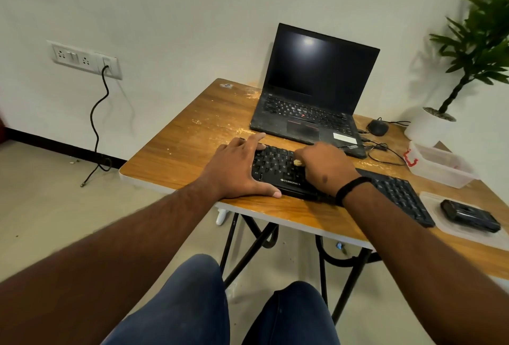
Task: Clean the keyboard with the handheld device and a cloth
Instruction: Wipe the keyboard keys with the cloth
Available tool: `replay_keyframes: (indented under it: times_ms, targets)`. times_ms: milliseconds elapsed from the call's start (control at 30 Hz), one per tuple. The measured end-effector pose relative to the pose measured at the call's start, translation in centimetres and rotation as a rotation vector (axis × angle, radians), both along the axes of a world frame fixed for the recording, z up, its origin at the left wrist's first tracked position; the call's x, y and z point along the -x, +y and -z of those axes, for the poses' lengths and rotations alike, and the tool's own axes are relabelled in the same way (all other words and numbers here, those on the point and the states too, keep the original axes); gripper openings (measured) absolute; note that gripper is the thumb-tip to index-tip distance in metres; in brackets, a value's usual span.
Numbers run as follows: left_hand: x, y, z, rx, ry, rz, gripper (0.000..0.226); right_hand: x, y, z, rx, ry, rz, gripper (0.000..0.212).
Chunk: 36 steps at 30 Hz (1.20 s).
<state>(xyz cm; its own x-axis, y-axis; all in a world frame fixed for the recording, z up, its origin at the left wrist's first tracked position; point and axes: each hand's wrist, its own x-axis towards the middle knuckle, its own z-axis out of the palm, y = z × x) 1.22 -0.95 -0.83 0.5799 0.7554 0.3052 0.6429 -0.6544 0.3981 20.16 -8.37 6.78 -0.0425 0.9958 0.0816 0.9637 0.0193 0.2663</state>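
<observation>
While the long black plastic keyboard point(281, 168) lies flat near the front edge of the worn wooden table point(170, 152), both hands are right on top of it. Its long side runs from left to right, slanting a bit nearer the person at the right end. The left hand point(237, 171) is spread wide and flat, pressing down the left end, thumb along the front edge. The right hand point(322, 165) is curled over the middle keys and pinches a small pale yellow thing point(298, 163); it may be a bit of cloth, but it is too small to tell. That hand is the nearer one to the keys not yet reached, out toward the right end. The keys are small bumpy squares with white letters. A dusty black laptop point(311, 97) stands open just behind. A black handheld device point(469, 215) lies on a clear plastic lid point(432, 207) well off to the right, closest to the right hand
</observation>
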Motion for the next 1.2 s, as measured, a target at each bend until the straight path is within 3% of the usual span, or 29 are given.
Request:
replay_keyframes:
  times_ms: [100, 233, 533, 633, 700, 767, 833, 1000, 1100, 1200]
  targets:
    - [0.0, 0.0, 0.0, 0.001, -0.004, 0.001, 0.132, -0.5, -0.1, -0.5, 0.014, 0.057, -0.007, 0.033]
    - [0.1, -0.1, 0.0, 0.004, -0.002, 0.003, 0.131, -0.2, 0.3, -0.4, -0.116, 0.136, 0.063, 0.029]
    - [0.0, -0.1, 0.0, -0.017, 0.015, -0.008, 0.132, 3.2, -4.2, 1.8, -0.012, 0.111, 0.030, 0.022]
    - [0.0, -0.1, 0.0, -0.013, 0.013, -0.002, 0.132, 2.3, -4.7, 0.9, -0.004, 0.252, 0.046, 0.018]
    - [0.0, 0.0, 0.0, -0.005, 0.009, 0.001, 0.133, 1.2, -3.9, 0.2, -0.119, 0.335, 0.107, 0.019]
    - [0.0, 0.0, 0.0, 0.000, 0.005, 0.000, 0.133, 1.2, -3.3, 0.5, -0.209, 0.331, 0.190, 0.020]
    - [0.0, -0.1, 0.0, 0.000, 0.005, -0.003, 0.132, 2.7, -3.4, 1.3, -0.163, 0.310, 0.222, 0.021]
    - [-0.1, -0.1, 0.0, -0.003, 0.008, -0.004, 0.131, 4.9, -4.2, 2.5, -0.070, 0.245, 0.095, 0.024]
    - [0.0, -0.2, -0.1, 0.001, -0.001, 0.001, 0.131, 2.9, -3.7, 1.3, -0.216, 0.401, 0.145, 0.017]
    - [0.0, -0.2, 0.0, 0.004, 0.008, -0.006, 0.132, 1.8, -2.3, 0.4, -0.383, 0.412, 0.267, 0.015]
